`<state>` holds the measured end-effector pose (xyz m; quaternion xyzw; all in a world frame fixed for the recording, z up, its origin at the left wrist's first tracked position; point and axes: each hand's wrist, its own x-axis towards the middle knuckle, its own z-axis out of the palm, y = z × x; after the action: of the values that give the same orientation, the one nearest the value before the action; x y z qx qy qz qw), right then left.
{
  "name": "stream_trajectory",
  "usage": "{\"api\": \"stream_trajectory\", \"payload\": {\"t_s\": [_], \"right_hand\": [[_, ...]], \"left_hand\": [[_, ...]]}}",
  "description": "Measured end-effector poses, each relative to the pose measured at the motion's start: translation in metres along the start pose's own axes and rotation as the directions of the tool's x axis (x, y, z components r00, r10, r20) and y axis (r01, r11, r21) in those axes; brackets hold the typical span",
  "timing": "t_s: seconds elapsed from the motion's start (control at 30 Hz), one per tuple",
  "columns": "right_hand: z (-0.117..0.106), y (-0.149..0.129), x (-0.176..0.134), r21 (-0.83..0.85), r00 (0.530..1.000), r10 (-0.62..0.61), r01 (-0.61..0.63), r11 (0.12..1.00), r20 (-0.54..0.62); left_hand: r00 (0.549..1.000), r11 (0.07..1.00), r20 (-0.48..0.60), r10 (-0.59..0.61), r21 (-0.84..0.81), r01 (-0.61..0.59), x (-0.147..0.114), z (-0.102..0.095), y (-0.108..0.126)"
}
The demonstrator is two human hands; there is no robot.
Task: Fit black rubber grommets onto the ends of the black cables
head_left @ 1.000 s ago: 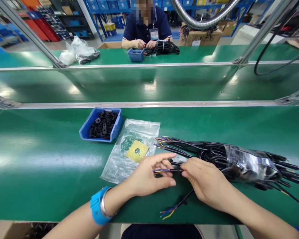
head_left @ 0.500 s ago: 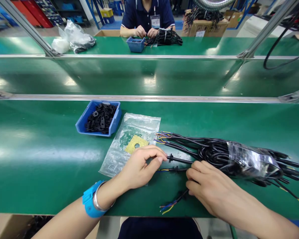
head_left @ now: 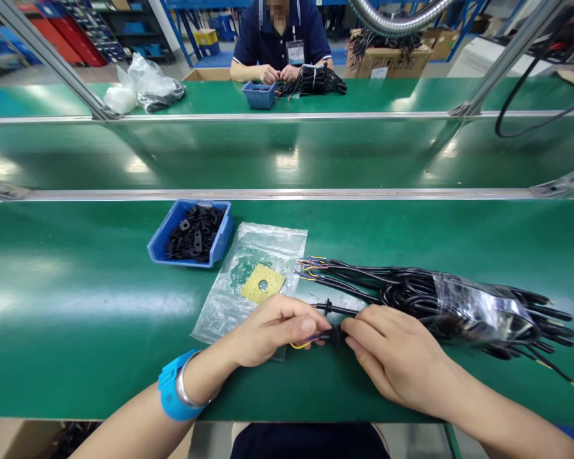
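Observation:
My left hand (head_left: 284,328) is closed in a pinch on the end of a black cable, with yellow and blue wires (head_left: 300,345) showing under its fingers. My right hand (head_left: 395,354) grips the same cable just to the right, its fingertips at a dark grommet-like piece (head_left: 335,336) between the two hands. Just above lies another black cable with a flanged black grommet (head_left: 328,307) around it. These cables lead toward a taped bundle of black cables (head_left: 483,305) on the right. What the right fingers cover is hidden.
A blue bin (head_left: 154,250) of small black parts stands at the left. A clear plastic bag (head_left: 280,239) with a yellow square pad (head_left: 263,284) on it lies beside the bin. Metal rails (head_left: 287,194) cross behind. A co-worker (head_left: 281,38) handles cables at the far bench.
My left hand has moved slightly down and right, off the upper cable onto a lower one. My right hand has shifted left toward it. The wire end that hung near the bench edge has left that spot.

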<state>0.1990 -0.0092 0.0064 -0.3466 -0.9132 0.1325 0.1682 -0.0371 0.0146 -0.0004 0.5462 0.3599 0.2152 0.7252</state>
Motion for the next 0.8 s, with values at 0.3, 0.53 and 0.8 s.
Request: {"api": "stream_trajectory", "payload": {"t_s": [0.3, 0.53, 0.8], "right_hand": [[0.002, 0.0, 0.001, -0.125, 0.994, -0.108, 0.104, 0.987, -0.025], [0.003, -0.001, 0.001, -0.062, 0.984, -0.177, 0.177, 0.982, 0.001], [-0.003, -0.012, 0.001, 0.071, 0.997, -0.072, 0.07, 0.995, 0.033]], "left_hand": [[0.987, 0.779, -0.031, -0.158, 0.61, 0.144, -0.009, 0.014, 0.019], [0.999, 0.771, 0.03, -0.024, 0.637, 0.0, -0.009, 0.033, 0.013], [0.852, 0.284, 0.077, 0.518, 0.924, -0.257, -0.01, 0.056, -0.019]]}}
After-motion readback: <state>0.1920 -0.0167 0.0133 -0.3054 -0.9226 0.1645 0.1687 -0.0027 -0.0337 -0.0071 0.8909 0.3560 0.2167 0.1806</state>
